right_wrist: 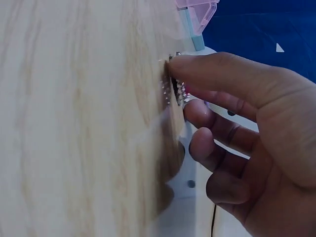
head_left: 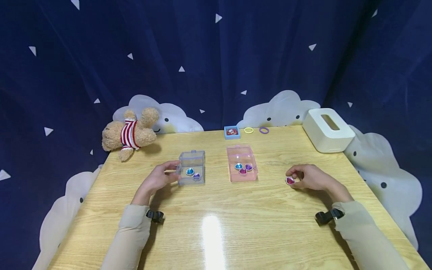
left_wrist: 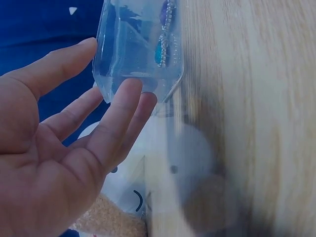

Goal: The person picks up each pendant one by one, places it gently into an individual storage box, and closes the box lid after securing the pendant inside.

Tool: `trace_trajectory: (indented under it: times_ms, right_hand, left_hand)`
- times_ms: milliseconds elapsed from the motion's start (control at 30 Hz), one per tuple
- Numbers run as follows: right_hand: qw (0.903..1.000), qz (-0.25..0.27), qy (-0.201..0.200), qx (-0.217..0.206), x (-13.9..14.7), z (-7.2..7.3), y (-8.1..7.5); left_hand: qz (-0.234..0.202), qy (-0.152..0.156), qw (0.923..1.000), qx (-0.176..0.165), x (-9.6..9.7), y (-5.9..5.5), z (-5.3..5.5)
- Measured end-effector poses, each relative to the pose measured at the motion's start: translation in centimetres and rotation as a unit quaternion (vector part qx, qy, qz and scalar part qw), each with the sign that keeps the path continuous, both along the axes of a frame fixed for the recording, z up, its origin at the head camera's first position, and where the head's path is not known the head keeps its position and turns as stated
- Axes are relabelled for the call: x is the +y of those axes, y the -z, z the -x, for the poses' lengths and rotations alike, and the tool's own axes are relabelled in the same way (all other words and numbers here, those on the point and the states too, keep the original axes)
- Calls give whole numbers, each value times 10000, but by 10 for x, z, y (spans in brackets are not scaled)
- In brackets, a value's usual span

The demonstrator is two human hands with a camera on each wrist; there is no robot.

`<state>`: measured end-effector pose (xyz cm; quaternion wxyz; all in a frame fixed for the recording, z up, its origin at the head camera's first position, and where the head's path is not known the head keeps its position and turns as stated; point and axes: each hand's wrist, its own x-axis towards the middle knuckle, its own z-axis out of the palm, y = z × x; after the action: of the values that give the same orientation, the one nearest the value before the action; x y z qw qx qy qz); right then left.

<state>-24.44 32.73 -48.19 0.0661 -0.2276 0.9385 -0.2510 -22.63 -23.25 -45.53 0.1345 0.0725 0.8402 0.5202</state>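
Your right hand [head_left: 310, 177] has a narrow pinch on a red gem with a beaded silver rim [head_left: 290, 180], thumb on one side and forefinger on the other, remaining fingers curled loosely. The gem is low over the tabletop [head_left: 263, 221], toward its right edge; whether it is clear of the wood cannot be told.

Your left hand [head_left: 158, 178] is spread, thumb well apart from the fingers, fingertips at the left wall of the clear blue box [head_left: 183, 182]. It steadies rather than grasps, in my judgement.

That box stands left of the tabletop's middle, lid up, with a blue gem [head_left: 190, 171] and a purple gem [head_left: 196, 176] inside. Beside it, the clear pink box [head_left: 236, 177], also open, contains three gems: blue, purple and magenta. Status: five gems boxed, the one in your pinch outside both; neither lid is closed.

Along the far edge are a small blue tray [head_left: 233, 137], a yellow band [head_left: 248, 133] and a purple band [head_left: 264, 133]. A teddy bear [head_left: 128, 134] lies at the far left corner, a white tissue box [head_left: 337, 137] at the far right; both hands are well apart from these.
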Motion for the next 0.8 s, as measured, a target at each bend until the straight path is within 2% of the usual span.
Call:
trace_trajectory:
  times_ms: [300, 467, 633, 800]
  right_hand:
    - [9997, -42, -72, 235, -3, 0, 0]
    - [9999, -26, 35, 126, -7, 2, -2]
    - [9995, 268, 124, -101, -16, 7, -11]
    - [9992, 327, 208, 0, -31, 14, -24]
  left_hand:
    - [88, -10, 10000, -36, 1, -1, 0]
    - [105, -21, 9999, -4, 1, -1, 0]
    - [87, 0, 10000, 11, 0, -1, 0]
    - [78, -21, 10000, 22, 0, -1, -1]
